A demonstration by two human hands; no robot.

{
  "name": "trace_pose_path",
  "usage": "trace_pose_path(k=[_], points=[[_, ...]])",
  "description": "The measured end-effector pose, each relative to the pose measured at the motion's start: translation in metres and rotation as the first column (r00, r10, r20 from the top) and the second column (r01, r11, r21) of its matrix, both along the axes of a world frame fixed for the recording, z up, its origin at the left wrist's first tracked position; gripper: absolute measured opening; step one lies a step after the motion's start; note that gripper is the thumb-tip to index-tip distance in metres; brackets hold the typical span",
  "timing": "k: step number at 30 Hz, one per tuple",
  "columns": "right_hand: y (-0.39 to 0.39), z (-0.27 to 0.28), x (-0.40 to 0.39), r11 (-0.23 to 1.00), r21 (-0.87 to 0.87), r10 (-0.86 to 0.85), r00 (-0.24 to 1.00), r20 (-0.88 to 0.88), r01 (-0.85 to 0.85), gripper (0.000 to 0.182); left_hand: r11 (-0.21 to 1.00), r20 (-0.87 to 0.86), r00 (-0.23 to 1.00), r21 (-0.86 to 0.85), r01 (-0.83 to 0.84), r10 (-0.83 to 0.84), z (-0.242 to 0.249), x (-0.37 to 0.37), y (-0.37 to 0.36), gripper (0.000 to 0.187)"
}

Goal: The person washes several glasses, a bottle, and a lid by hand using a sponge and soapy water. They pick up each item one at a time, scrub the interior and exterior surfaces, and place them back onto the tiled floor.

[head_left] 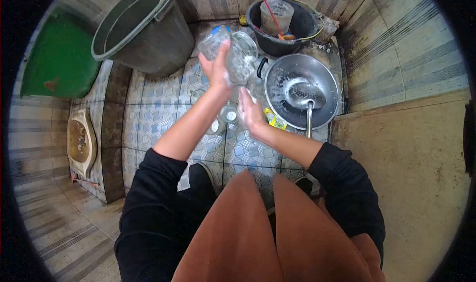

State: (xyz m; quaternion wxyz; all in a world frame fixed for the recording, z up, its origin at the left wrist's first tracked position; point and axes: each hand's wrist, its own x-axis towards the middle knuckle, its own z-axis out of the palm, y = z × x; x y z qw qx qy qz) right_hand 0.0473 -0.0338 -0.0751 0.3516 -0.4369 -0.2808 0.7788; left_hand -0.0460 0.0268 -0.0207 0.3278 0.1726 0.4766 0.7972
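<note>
My left hand (217, 71) is wrapped round a clear, soapy jar (239, 64), tilted above the tiled floor. My right hand (251, 114), wet with foam, is just below the jar's lower end, fingers stretched upward and nothing visible in them. Beneath my hands, several clear glasses stand on the floor, among them a small glass (229, 115) and a larger one (214, 127). Right of my right hand lies a yellow packet (275, 119). Beside it is a metal wok (277, 74) with suds and a perforated skimmer (305, 94) inside.
A big grey bucket (148, 46) stands at the back left, near a green basin (62, 59). At the back right, a black tub (255, 24) holds a clear container (277, 17). A squat toilet (91, 143) is on the left ledge. A board (401, 173) borders the right.
</note>
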Motion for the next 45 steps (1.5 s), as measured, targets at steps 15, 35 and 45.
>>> trace_pose_path(k=[15,35,45], points=[[-0.020,-0.185,0.136,0.235,-0.081,0.218,-0.028,0.976,-0.969,0.036,0.928,-0.629,0.777,-0.309,-0.210,-0.033,-0.077,-0.151,0.008,0.075],[-0.010,-0.218,0.127,0.795,-0.209,0.485,0.389,0.783,-0.570,0.054,0.627,-0.679,0.506,-0.718,-0.304,-0.532,-0.142,-0.147,0.021,0.078],[-0.014,-0.091,0.104,0.181,-0.405,0.264,-0.352,0.898,-0.896,0.048,0.639,-0.656,0.493,-0.733,-0.235,-0.571,-0.145,-0.145,0.014,0.076]])
